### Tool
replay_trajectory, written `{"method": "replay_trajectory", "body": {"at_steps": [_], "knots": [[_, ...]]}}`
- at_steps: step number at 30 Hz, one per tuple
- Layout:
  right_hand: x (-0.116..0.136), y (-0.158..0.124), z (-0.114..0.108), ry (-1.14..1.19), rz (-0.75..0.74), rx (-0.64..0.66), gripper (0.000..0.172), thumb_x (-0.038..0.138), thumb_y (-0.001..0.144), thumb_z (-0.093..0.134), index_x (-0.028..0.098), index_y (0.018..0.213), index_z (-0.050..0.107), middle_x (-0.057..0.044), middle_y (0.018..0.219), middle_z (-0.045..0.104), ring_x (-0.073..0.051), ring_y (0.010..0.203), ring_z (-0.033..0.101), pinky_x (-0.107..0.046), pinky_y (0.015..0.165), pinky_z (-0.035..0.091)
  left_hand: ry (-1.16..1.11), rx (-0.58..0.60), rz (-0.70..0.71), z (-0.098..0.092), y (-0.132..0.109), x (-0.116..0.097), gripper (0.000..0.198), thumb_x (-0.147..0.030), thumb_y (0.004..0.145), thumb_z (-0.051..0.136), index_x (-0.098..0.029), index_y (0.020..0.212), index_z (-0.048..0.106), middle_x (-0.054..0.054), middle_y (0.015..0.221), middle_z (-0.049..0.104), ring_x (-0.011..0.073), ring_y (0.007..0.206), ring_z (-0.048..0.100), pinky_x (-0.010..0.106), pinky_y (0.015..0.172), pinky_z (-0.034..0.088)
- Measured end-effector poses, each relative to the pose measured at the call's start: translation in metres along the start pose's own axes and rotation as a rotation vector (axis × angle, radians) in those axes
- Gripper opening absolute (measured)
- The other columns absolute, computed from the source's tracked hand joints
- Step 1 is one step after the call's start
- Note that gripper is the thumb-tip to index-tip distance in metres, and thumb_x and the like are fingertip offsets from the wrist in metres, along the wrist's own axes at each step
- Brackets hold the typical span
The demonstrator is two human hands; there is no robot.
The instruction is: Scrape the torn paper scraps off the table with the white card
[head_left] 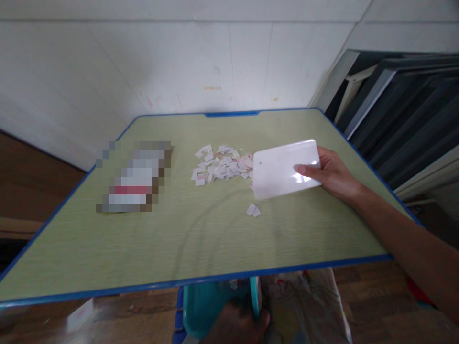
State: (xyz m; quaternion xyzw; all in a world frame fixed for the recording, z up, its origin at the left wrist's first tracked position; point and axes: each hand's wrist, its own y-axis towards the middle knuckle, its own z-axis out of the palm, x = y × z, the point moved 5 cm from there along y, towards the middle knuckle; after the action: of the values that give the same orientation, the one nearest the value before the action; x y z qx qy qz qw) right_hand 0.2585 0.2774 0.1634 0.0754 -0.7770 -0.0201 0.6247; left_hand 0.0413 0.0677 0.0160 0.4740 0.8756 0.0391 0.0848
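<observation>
My right hand (333, 172) holds a flat white panel with rounded corners (276, 172) above the table's right half. The thumb lies on its glossy face, and a small dark dot shows near its left end. Just left of the panel lies a loose heap of small white and pinkish paper pieces (224, 165), partly hidden by it. Two more paper pieces (253, 210) lie in front. Below the table's front edge, my left hand (238, 322) is in shadow, its fingers closed around the rim of a teal plastic bin (191, 310). Small bits show inside the bin.
The green table (143, 253) has a blue edge and stands against a white wall (179, 62). A blurred-out flat item (134, 177) lies at left. Dark panels (412, 105) lean at right. A translucent plastic bag (304, 306) sits beside the bin, on a wooden floor.
</observation>
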Motion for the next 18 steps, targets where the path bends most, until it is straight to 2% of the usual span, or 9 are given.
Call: {"method": "replay_trajectory", "body": {"at_steps": [5,11,18], "knots": [[-0.0006,-0.0024,0.0036,0.098,0.032,0.089,0.027,0.026,0.062,0.068,0.022,0.088,0.061,0.001,0.078,0.065,-0.012,0.061,0.059,-0.024,0.054,0.047,0.014,-0.032,0.012,-0.0006,-0.0019,-0.0013,0.027,-0.016,0.059,0.056,-0.022,0.082,0.045,-0.005,0.049,0.05,0.0146,0.036,0.045,0.023,0.036,0.033],[0.0009,-0.0019,0.003,0.06,0.03,0.034,0.028,0.027,0.063,0.067,0.022,0.09,0.06,0.001,0.081,0.065,-0.013,0.064,0.059,-0.025,0.056,0.048,0.002,-0.037,0.003,-0.0035,0.0002,-0.0011,0.023,-0.015,0.06,0.055,-0.022,0.078,0.043,-0.005,0.049,0.051,0.0143,0.036,0.045,0.023,0.035,0.033],[0.0011,-0.0029,0.0046,0.068,0.05,0.056,0.031,0.03,0.061,0.068,0.021,0.09,0.06,0.0,0.08,0.065,-0.015,0.062,0.06,-0.026,0.054,0.048,0.024,0.004,-0.001,-0.0032,-0.0012,-0.001,0.029,-0.016,0.058,0.058,-0.023,0.083,0.044,-0.004,0.051,0.055,0.0166,0.036,0.048,0.025,0.034,0.036]]}}
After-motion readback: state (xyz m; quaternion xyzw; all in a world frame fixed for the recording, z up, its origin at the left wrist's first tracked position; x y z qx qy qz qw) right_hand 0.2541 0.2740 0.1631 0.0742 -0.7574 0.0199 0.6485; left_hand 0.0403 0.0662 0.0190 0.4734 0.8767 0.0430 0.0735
